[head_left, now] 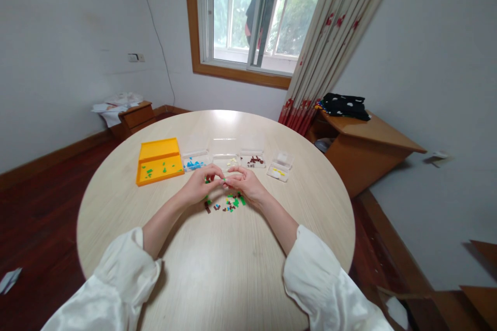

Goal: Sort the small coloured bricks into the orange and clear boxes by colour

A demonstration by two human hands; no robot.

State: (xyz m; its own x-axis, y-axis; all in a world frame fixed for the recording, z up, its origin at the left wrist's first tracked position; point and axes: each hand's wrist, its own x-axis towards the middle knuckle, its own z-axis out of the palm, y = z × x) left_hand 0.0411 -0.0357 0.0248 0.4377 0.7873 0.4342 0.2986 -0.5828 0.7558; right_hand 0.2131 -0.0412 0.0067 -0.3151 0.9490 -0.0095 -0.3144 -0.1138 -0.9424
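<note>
My left hand (199, 184) and my right hand (250, 186) meet over the middle of the table, fingertips almost touching. Between them is a small green toy-brick piece (224, 180), pinched by both hands; its exact shape is too small to make out. Just below the hands lies a loose pile of small green, brown, white, yellow and blue pieces (234, 200). A few brown pieces (207, 208) sit beneath my left hand, which hides part of what is there.
On the round table (205, 279), an open orange case (160, 152) holds green pieces. Clear boxes hold blue pieces (194, 164), cream pieces (232, 162), brown pieces (254, 160) and yellow pieces (278, 171). A wooden desk (357, 150) stands right, a small cabinet (136, 116) left.
</note>
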